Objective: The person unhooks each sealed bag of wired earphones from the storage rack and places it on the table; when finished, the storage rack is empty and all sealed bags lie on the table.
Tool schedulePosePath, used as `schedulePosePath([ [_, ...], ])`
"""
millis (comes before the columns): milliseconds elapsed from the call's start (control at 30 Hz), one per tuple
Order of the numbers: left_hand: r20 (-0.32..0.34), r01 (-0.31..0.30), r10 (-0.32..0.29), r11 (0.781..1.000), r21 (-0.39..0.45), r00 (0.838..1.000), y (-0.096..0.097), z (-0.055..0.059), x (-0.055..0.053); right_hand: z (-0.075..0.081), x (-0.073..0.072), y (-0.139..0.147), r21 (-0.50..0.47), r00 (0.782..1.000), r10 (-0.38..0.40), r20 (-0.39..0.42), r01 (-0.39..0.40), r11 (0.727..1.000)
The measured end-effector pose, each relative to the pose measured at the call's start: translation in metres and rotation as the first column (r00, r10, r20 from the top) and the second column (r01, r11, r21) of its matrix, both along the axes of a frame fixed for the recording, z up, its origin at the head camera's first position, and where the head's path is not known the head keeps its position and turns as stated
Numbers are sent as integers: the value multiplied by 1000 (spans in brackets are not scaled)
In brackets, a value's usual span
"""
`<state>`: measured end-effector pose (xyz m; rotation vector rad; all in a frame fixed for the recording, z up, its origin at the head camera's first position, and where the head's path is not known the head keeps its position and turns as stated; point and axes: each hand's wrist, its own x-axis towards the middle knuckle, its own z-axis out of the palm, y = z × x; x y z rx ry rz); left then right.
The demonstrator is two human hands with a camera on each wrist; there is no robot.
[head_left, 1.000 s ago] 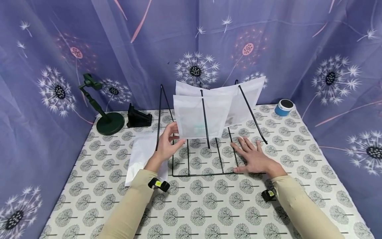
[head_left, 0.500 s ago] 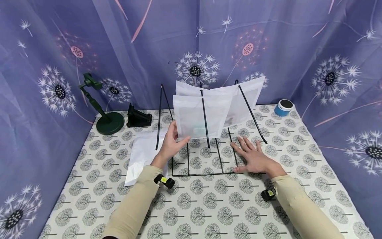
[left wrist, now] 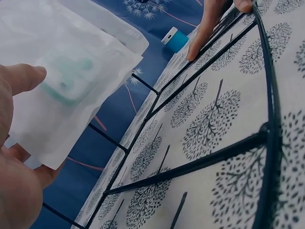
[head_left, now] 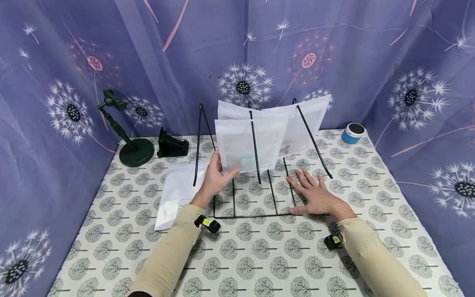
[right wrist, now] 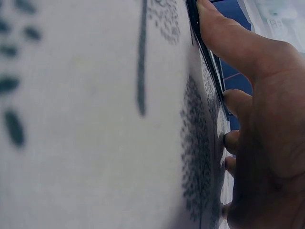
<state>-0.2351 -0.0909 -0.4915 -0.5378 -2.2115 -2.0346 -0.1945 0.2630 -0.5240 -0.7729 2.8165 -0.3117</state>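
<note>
My left hand (head_left: 214, 181) is at the lower left corner of a white translucent pouch (head_left: 237, 140), its thumb in front and its fingers behind. Through the pouch (left wrist: 90, 114) in the left wrist view shows a pale green and white item. This pouch stands in a black wire rack (head_left: 256, 152), against an upright bar. Two more white pouches, one behind it and another pouch (head_left: 311, 119) to the right, lean between the rack's bars. My right hand (head_left: 315, 197) lies with spread fingers on the rack's base wires at the right; in the right wrist view its fingertips (right wrist: 231, 98) touch the wire.
A flat white pouch (head_left: 179, 185) lies on the tree-print cloth left of the rack. Behind it are a black stand (head_left: 172, 144) and a dark green stand (head_left: 136, 152). A blue and white round device (head_left: 352, 133) sits at the back right. Purple curtains (head_left: 178, 62) enclose the table.
My left hand has moved slightly right and its fingers have gone further behind the pouch, the thumb extending along its bottom edge. The right hand has stayed in place.
</note>
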Motion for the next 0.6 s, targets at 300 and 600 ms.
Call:
schedulePosePath([
  [300,51,-40,41,999,-26,998,0,-5,-1,-3,-1,1,-4,1000,5,-13,-5,1000],
  [600,100,-41,43,999,-19,994,-2,-7,1,-1,-1,0,12,1000,4,-8,-4,1000],
])
